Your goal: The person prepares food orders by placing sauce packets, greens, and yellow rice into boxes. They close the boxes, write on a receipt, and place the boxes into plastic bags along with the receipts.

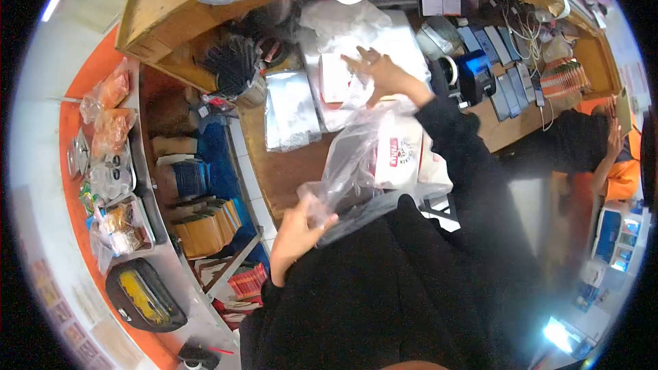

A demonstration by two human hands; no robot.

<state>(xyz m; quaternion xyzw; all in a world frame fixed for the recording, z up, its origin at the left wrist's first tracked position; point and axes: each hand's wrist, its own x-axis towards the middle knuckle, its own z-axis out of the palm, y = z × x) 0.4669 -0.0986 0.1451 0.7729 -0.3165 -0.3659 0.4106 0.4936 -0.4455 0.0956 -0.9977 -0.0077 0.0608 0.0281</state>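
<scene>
My left hand [299,227] pinches the lower edge of a clear plastic bag [349,157]. Inside the bag lies a white packet with a red logo [399,152]. My right hand [381,72], in a black sleeve, reaches over the wooden counter [284,168] with its fingers spread. It grips the bag's far edge above a stack of white and pink packets [334,79]. The bag hangs stretched between my two hands, close to my black clothing.
Silvery foil pouches [291,106] and a cup of black straws [233,65] stand on the counter. Several phones [504,89] and a tape roll [449,68] lie to the right. Another person in orange and black [610,157] holds a phone. Snack bags [110,123] fill a shelf at left.
</scene>
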